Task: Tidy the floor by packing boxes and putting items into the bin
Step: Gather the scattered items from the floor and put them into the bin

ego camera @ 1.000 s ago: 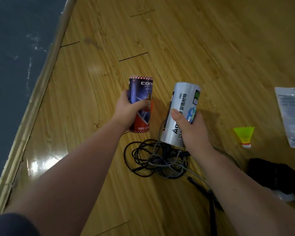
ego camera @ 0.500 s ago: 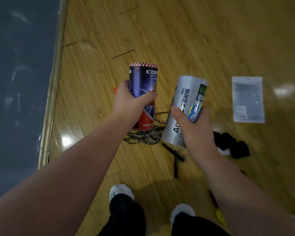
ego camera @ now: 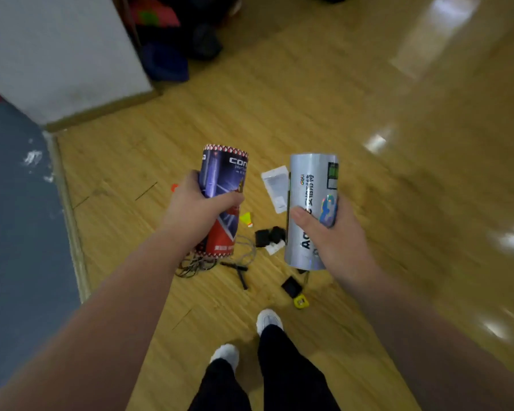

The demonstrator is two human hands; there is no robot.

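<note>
1. We are standing over our white shoes (ego camera: 267, 321). A second ago they were out of view and the floor (ego camera: 383, 179) was close, so we are judging that we have risen from a crouch.
2. Our left hand (ego camera: 196, 213) is still gripping the dark blue and red tube (ego camera: 224, 185), with fingers and thumb curled round its middle. Our right hand (ego camera: 334, 241) is holding the silver tube (ego camera: 309, 185) the same way. Both tubes are upright, apart from each other and well clear of the floor.
3. Below the hands, the litter is looking smaller than before. The tangled cables (ego camera: 195, 264), a black cloth (ego camera: 269, 235), a yellow shuttlecock (ego camera: 247, 218) and a clear plastic bag (ego camera: 276, 188) are still lying on the floor.
4. Farther off, a white wall corner (ego camera: 63, 54) and a dark heap of bags (ego camera: 175, 46) are coming into view as our head swings up.
5. We are taking this as the pick-up being finished and the carry starting. We are not seeing any bin yet, so both tubes are waiting in our hands.
</note>
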